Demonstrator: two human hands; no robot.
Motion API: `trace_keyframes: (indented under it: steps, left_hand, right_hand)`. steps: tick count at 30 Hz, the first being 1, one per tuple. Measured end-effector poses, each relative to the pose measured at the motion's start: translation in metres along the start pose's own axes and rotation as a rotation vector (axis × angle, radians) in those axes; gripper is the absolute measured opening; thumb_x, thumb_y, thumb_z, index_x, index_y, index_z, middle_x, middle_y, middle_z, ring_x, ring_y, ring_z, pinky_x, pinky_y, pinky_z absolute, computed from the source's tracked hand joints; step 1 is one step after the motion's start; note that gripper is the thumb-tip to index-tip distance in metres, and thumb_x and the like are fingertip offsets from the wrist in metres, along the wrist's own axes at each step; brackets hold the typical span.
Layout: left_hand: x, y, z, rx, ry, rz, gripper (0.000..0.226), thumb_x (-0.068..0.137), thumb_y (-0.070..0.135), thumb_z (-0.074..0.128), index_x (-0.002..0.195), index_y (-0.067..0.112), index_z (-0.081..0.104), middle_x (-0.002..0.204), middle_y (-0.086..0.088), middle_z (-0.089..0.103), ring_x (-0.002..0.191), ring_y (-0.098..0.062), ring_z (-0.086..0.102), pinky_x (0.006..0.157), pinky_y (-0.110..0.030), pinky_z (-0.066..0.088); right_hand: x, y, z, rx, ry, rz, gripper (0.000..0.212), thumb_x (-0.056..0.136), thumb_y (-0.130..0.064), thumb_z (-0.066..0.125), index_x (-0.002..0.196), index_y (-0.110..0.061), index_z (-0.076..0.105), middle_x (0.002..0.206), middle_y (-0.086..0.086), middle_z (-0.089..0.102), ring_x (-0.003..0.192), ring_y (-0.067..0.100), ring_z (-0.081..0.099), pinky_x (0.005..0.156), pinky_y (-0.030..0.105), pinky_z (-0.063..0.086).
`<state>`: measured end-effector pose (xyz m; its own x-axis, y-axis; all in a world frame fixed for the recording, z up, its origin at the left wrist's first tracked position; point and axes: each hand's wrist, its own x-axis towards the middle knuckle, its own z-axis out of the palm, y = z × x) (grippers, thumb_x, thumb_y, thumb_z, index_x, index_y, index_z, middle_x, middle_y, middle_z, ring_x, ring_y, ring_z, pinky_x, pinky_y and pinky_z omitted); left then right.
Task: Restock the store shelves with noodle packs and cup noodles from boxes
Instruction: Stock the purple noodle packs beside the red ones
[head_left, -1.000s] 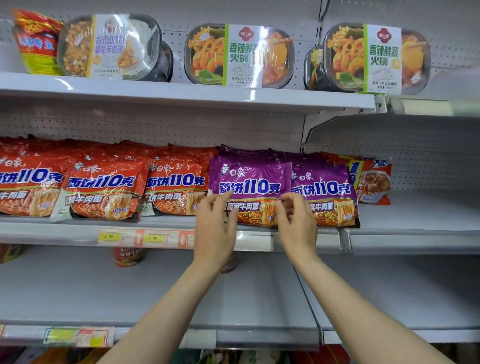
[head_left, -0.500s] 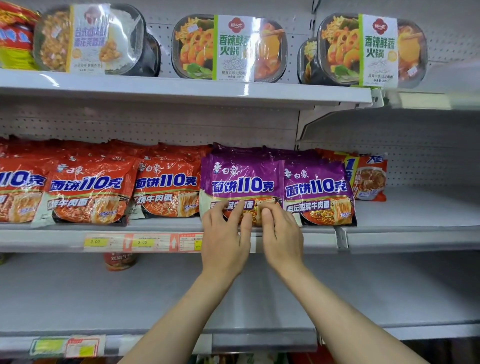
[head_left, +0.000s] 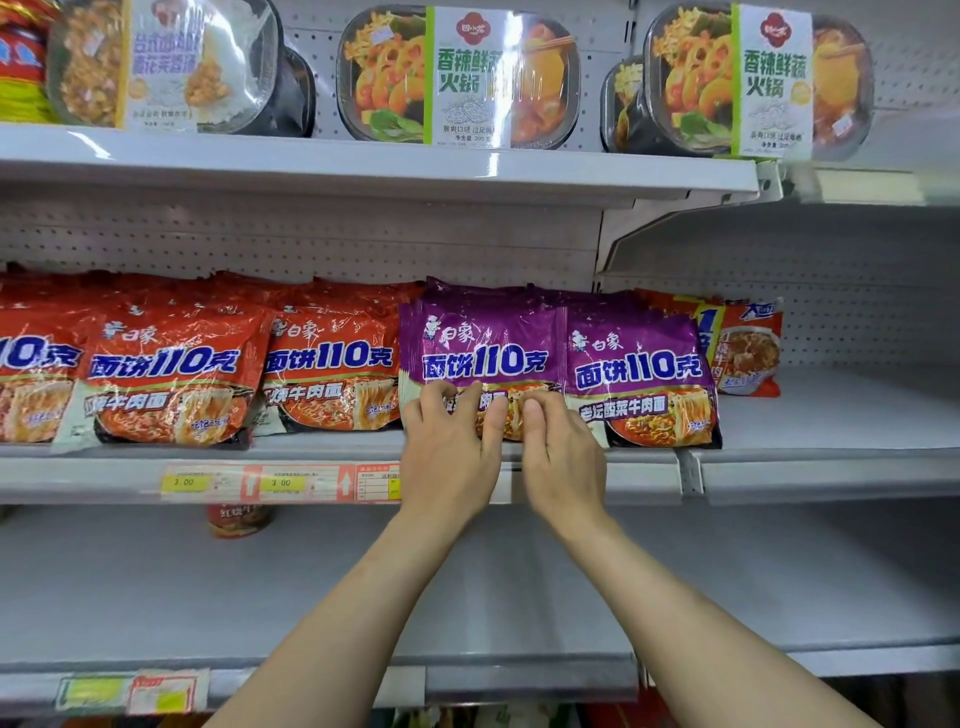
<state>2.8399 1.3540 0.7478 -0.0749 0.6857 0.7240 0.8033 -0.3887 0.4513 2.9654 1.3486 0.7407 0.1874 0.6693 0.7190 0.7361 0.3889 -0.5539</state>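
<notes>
My hands on a purple noodle pack, middle shelf of a grey metal store rack.

My left hand (head_left: 449, 447) and right hand (head_left: 563, 457), side by side, press curled fingers on the lower front of the glossy purple plastic noodle pack (head_left: 483, 358) standing near the edge of the grey metal middle shelf (head_left: 779, 467). Red noodle packs (head_left: 171, 374) line up left, another purple pack (head_left: 641, 374) right, black tray meals (head_left: 457, 78) above, against pegboard backing.
</notes>
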Motion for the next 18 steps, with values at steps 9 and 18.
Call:
trace_keyframes:
  steps: [9,18]
  left_hand:
    - [-0.007,-0.015,0.011,0.106,-0.003,0.054,0.075,0.1,0.06,-0.004,0.13,0.027,0.057,0.135,0.006,0.053,0.122,-0.018,0.042,0.096,-0.029,0.034]
    - [-0.041,0.022,-0.003,-0.278,0.067,-0.004,0.062,0.098,0.056,0.028,0.131,0.015,0.059,0.134,-0.004,0.052,0.129,-0.019,0.042,0.109,-0.035,0.035]
  right_hand:
    - [-0.011,0.001,-0.005,0.069,-0.026,-0.002,0.033,0.103,-0.04,0.034,0.119,-0.024,0.058,0.11,-0.011,0.067,0.102,0.012,0.059,0.08,0.03,0.043]
    - [-0.037,0.014,-0.033,0.213,-0.029,0.032,0.029,0.104,-0.036,0.04,0.123,-0.023,0.059,0.115,-0.012,0.064,0.108,0.008,0.057,0.09,0.031,0.046]
